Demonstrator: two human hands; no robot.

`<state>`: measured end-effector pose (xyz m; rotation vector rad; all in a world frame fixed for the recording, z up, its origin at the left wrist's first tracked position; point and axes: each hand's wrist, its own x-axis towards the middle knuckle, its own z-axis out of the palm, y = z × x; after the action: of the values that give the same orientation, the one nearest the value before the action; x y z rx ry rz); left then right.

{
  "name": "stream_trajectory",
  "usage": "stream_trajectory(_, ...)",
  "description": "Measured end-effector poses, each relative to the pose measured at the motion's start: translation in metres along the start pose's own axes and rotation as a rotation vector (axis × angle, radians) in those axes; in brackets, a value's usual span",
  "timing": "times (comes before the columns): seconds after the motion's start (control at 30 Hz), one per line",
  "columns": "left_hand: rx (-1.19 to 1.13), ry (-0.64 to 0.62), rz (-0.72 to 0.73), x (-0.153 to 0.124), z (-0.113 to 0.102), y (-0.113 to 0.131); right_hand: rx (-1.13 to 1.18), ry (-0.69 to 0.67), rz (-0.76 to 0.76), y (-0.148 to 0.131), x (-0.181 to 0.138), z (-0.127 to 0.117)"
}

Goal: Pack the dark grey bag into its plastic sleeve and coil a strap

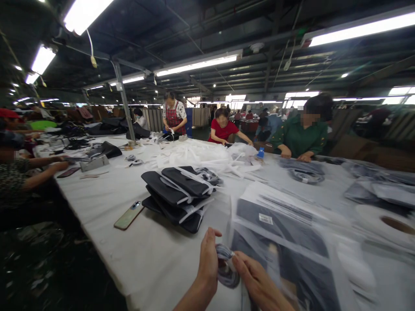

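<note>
Left hand (208, 257) curls round grey coiled cord (228, 278); right hand (251, 274) pinches its edge. Black bundles (158, 186) beyond on tabletop (100, 198).

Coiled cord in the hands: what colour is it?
The coiled cord looks mostly grey; it shows best in the head view.

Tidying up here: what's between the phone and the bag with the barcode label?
In the head view, the stack of flat black pieces lies between the phone and the bag.

Left hand (207, 261), right hand (254, 276) holding grey coil (229, 281) — black stack (162, 186) beyond, phone (129, 216) beside it.
</note>
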<state>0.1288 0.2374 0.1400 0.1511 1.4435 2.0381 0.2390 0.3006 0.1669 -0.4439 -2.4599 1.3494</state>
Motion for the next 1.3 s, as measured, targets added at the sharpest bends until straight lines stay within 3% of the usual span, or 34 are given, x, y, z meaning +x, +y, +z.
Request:
stream_trajectory(0.07, 0.117, -0.085, 0.077, 0.005, 0.001, 0.008, -0.033, -0.078, 0.011, -0.010, 0.009, -0.016)
stream_trajectory(0.13, 0.255, -0.195, 0.178, 0.010, 0.000, 0.018, -0.135, -0.066, 0.023, -0.015, 0.018, -0.024)
stream_trajectory(0.2, 0.380, -0.350, 0.237, 0.014, -0.001, 0.025, -0.210, -0.034, 0.030, -0.017, 0.023, -0.024)
stream_trajectory(0.27, 0.424, -0.417, 0.260, 0.015, -0.003, 0.028, -0.216, -0.048, 0.022, -0.018, 0.023, -0.019)
stream_trajectory(0.37, 0.295, -0.306, 0.254, 0.014, -0.003, 0.022, -0.221, -0.054, 0.022, -0.020, 0.017, -0.006)
stream_trajectory(0.57, -0.067, -0.149, 0.088, -0.002, -0.006, 0.009, -0.319, 0.115, 0.049, -0.016, -0.001, 0.020)
stream_trajectory(0.7, -0.098, -0.102, 0.055, -0.012, -0.008, 0.011, -0.342, 0.207, 0.026, -0.006, -0.010, 0.036)
stream_trajectory(0.83, -0.146, -0.092, 0.005, -0.016, -0.008, 0.009, -0.412, 0.314, -0.099, 0.009, -0.019, 0.047)
stream_trajectory(1.03, -0.168, -0.056, 0.006, -0.014, -0.010, 0.002, -0.380, 0.342, -0.161, 0.023, -0.025, 0.051)
stream_trajectory(1.2, -0.264, -0.029, -0.085, -0.010, -0.011, -0.005, -0.200, 0.395, -0.072, 0.024, -0.030, 0.058)
stream_trajectory(1.3, -0.366, 0.050, -0.269, -0.005, -0.012, -0.014, -0.058, 0.345, 0.049, 0.024, -0.032, 0.061)
